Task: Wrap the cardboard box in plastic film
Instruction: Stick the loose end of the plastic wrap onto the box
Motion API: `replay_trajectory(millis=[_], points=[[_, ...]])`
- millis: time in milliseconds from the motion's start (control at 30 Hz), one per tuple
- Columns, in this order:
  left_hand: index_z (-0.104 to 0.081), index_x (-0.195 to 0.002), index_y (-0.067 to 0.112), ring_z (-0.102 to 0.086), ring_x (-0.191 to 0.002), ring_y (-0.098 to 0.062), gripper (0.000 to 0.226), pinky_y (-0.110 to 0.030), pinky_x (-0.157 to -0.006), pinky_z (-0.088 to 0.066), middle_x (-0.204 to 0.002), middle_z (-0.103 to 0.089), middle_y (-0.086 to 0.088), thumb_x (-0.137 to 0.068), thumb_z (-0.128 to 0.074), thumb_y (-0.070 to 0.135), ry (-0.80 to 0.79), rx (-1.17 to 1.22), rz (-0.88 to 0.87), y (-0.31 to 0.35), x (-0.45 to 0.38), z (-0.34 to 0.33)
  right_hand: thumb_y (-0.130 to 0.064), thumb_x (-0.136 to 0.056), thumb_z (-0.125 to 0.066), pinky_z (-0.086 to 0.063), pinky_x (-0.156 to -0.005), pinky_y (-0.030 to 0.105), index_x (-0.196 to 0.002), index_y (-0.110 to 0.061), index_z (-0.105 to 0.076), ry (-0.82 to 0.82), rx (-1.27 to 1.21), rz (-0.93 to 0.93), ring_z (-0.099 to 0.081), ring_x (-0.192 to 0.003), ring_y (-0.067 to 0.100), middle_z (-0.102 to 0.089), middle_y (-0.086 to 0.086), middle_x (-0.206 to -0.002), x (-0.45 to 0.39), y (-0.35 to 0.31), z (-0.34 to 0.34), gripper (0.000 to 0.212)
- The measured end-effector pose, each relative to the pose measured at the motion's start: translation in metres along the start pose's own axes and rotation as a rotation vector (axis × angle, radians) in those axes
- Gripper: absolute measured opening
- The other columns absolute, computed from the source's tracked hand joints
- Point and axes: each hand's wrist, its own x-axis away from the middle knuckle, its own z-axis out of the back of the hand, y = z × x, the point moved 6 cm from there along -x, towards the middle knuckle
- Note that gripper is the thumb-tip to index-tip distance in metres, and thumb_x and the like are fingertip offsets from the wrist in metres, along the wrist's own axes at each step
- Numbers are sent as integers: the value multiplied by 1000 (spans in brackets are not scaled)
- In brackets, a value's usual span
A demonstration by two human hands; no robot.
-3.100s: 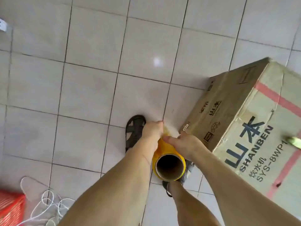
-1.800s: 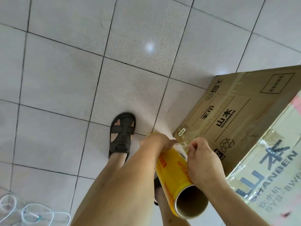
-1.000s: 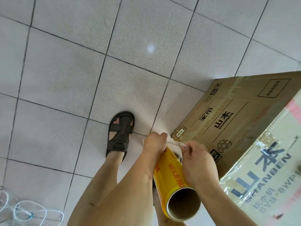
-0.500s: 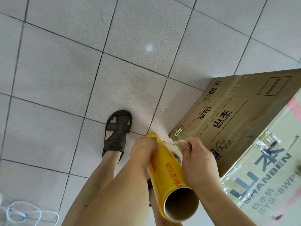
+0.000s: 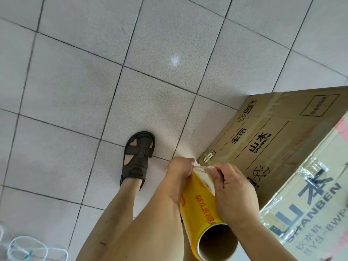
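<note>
Head view looks straight down at a tiled floor (image 5: 75, 91), where the cardboard box (image 5: 273, 140) printed SHANBEN stands at the right, its near corner just beside the hands. The yellow roll of plastic film (image 5: 199, 208) is held low in the middle, its open cardboard core facing the camera. The left hand (image 5: 180, 170) curls round the roll's far end, gripping it. The right hand (image 5: 235, 193) lies along the roll's right side, and its fingertips (image 5: 213, 171) pinch a thin clear edge of film lifted off the far end.

Shiny, wrinkled film already covers the box's near right face, over the large blue lettering; the brown side face with the recycling mark looks bare or only lightly covered, though I cannot be sure. So the wrapping seems partly done. What appears to remain is freeing enough film, sticking it to the box and carrying the roll round the other faces. A sandalled foot (image 5: 138, 157) stands left of the hands, and white cord (image 5: 28, 249) lies at the near left.
</note>
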Motion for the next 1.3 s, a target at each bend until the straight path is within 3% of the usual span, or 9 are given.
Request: replay_trajectory(millis=[100,233,367,533,600,667,833,1033,1300], points=[[-70,-93,2,-64,-94,-33,36,-43,-89,-54,-88,-67,-14,-113,-58,30,98,57,-215,11,6,-7,-41,-102,-37,-30,-50,17,-101,-29,-55,21,108,-20,-49,-65,3,-53,-17,-92,-4,-2,8,22],[-69,-129,-2,-67,-127,-41,34,-43,-104,-54,-132,-71,-25,-112,-51,22,31,-67,-179,2,3,-22,-47,-102,-27,-42,-55,24,-102,-34,-49,-62,271,-42,-57,-70,7,-55,-17,-91,4,-5,12,26],[-73,-125,-1,-69,-125,-42,36,-42,-99,-55,-132,-73,-24,-109,-54,25,14,-155,-186,12,-2,-28,-38,-103,-32,-39,-74,27,-100,-34,-48,-87,463,15,-60,-83,8,-61,-15,-94,1,-12,24,16],[-68,-99,10,-62,-95,-27,19,-28,-74,-47,-106,-73,-20,-111,-61,24,-130,-247,-317,46,-16,-46,-22,-92,-47,-35,-87,31,-99,-34,-42,-217,668,52,-61,-101,11,-62,-14,-101,-7,-8,37,15],[-72,-106,9,-67,-92,-29,20,-30,-81,-56,-106,-71,-18,-112,-59,22,-163,-298,-341,51,-22,-57,-22,-90,-50,-33,-89,31,-106,-35,-41,-257,682,86,-59,-104,12,-61,-13,-104,-4,-8,38,23],[-73,-124,0,-64,-79,-22,29,-27,-72,-56,-109,-68,-17,-114,-53,18,-195,-390,-341,50,-20,-68,-22,-90,-51,-32,-91,32,-114,-35,-40,-299,703,115,-57,-106,14,-60,-12,-108,0,-9,38,30],[-68,-132,-9,-67,-125,-39,31,-35,-88,-54,-139,-68,-27,-111,-49,2,-248,-584,-332,44,-22,-77,-22,-93,-49,-30,-95,35,-119,-33,-49,-371,825,161,-53,-111,18,-58,-8,-112,4,-8,40,28],[-57,-148,19,-51,-138,-37,43,-48,-117,-45,-150,-57,-14,-107,-46,18,-153,-881,-440,32,-42,-71,-17,-95,-45,-26,-103,40,-121,-30,-56,-445,934,232,-50,-111,24,-58,-3,-112,5,-7,39,31],[-45,-161,8,-31,-154,-47,54,-64,-126,-30,-163,-38,-21,-111,-34,23,-87,-1124,-380,15,-44,-84,-23,-94,-50,-16,-115,46,-132,-25,-51,-545,992,367,-34,-132,26,-42,3,-132,5,-6,32,38]])
